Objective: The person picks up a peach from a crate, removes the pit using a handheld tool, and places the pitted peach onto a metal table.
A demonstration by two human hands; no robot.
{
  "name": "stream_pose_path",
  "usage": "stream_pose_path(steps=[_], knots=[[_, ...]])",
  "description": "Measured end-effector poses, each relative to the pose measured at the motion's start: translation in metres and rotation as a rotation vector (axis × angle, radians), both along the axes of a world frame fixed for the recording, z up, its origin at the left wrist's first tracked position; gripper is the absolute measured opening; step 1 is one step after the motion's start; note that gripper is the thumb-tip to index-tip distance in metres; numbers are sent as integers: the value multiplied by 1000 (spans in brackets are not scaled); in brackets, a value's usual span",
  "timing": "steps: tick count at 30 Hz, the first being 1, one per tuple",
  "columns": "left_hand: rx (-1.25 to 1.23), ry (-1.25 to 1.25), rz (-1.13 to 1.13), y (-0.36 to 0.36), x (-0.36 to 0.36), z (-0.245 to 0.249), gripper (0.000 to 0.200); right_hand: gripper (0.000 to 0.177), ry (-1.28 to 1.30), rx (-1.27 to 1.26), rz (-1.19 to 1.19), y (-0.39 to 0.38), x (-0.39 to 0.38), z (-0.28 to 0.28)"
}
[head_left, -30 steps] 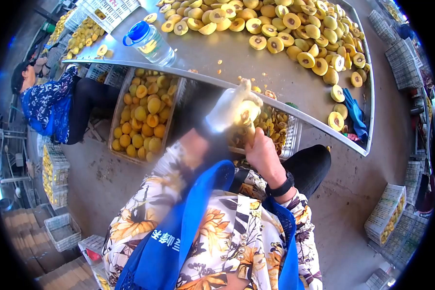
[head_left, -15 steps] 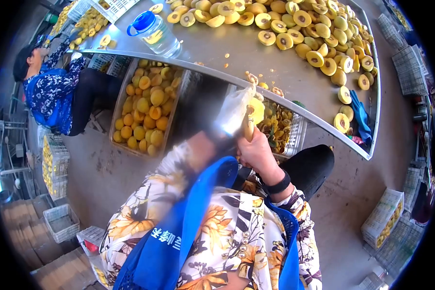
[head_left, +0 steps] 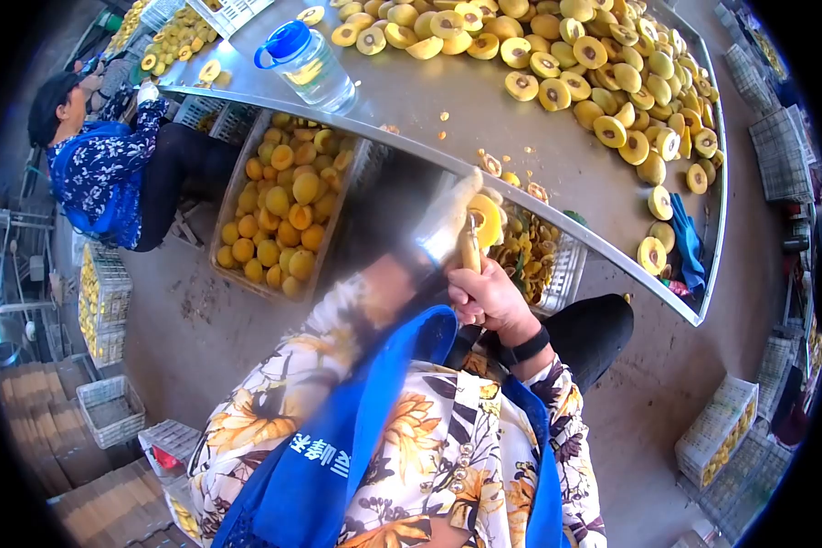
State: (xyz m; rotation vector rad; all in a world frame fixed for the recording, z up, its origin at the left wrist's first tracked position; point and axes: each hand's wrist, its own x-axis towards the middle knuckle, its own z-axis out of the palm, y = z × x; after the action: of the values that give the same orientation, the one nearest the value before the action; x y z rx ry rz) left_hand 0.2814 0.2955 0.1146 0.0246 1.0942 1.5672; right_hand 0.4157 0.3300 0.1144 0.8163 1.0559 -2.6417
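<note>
My left hand (head_left: 449, 212), in a pale glove and smeared by motion, is closed around a yellow peach half (head_left: 488, 222) just off the table's front edge. The cut face of the fruit is turned to the right. My bare right hand (head_left: 491, 297) grips a pitting knife (head_left: 470, 247) by its light wooden handle. Its narrow metal tip points up and touches or nearly touches the cut face; the exact contact is too small to make out. Below the fruit, a white crate (head_left: 568, 274) holds peels and scraps.
Many peach halves (head_left: 644, 91) lie on the metal table (head_left: 429, 105), beside a blue-lidded water bottle (head_left: 310, 73) and a blue glove (head_left: 685, 242). A crate of whole-looking peaches (head_left: 283, 215) stands under the table. Another person (head_left: 100, 173) sits at the left.
The view has shifted slightly. Both hands stay together at the table edge; the peach half has turned a little, showing more of its cut face beside the knife tip.
</note>
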Motion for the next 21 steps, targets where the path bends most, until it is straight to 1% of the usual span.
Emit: stream_pose_path(steps=[1, 2, 3, 5, 6, 7, 8, 9, 10, 11, 12, 13, 14, 15, 16, 17, 18, 19, 20, 21], knots=[[7, -65, 115, -1, -6, -3, 45, 4, 39, -86, -21, 1, -3, -2], [13, -131, 228, -2, -15, -10, 46, 5, 89, -74, 9, 2, -6, -6], [20, -197, 338, -3, -26, -18, 47, 5, 130, -133, 1, 3, -7, -9], [359, -378, 365, -43, -76, -38, 46, 5, 209, -250, -11, 8, -5, -18], [180, -175, 505, -60, -98, -32, 46, 7, 147, -205, -17, 13, -4, -21], [1, 32, 637, -76, -121, -24, 46, 8, 42, -89, 7, 17, -3, -35], [-77, 247, 705, -99, -146, -33, 46, 9, -63, 27, 26, 19, -1, -53], [-334, 437, 878, -111, -167, -31, 47, 10, -169, 140, 40, 21, 0, -64], [-534, 661, 919, -123, -186, -31, 49, 13, -240, 146, 22, 21, -1, -65], [-585, 905, 830, -156, -233, -76, 48, 14, -210, 215, 47, 20, 1, -72], [-949, 1251, 604, -159, -237, -66, 45, 14, -180, 287, 70, 19, 2, -83], [-1304, 1576, 324, -156, -235, -47, 42, 14, -149, 359, 88, 19, 3, -93], [-1189, 1788, 386, -141, -228, -28, 41, 16, -93, 320, 65, 20, 5, -99], [-1061, 1988, 444, -117, -213, -8, 40, 15, -151, 363, 109, 21, 3, -95], [-894, 2030, 492, -84, -192, 16, 38, 15, -210, 407, 157, 22, 0, -87], [-626, 1971, 453, -54, -180, 26, 37, 14, -270, 452, 209, 22, -2, -82], [-444, 1883, 363, -15, -160, 42, 32, 13, -274, 492, 179, 22, -2, -81], [-299, 2101, 267, 21, -148, 53, 30, 13, -122, 679, 154, 21, 4, -87], [-193, 2142, 191, 56, -142, 47, 32, 13, 40, 863, 136, 20, 11, -100], [-165, 2047, 16, 86, -133, 47, 34, 13, -75, 752, 142, 24, 7, -75]])
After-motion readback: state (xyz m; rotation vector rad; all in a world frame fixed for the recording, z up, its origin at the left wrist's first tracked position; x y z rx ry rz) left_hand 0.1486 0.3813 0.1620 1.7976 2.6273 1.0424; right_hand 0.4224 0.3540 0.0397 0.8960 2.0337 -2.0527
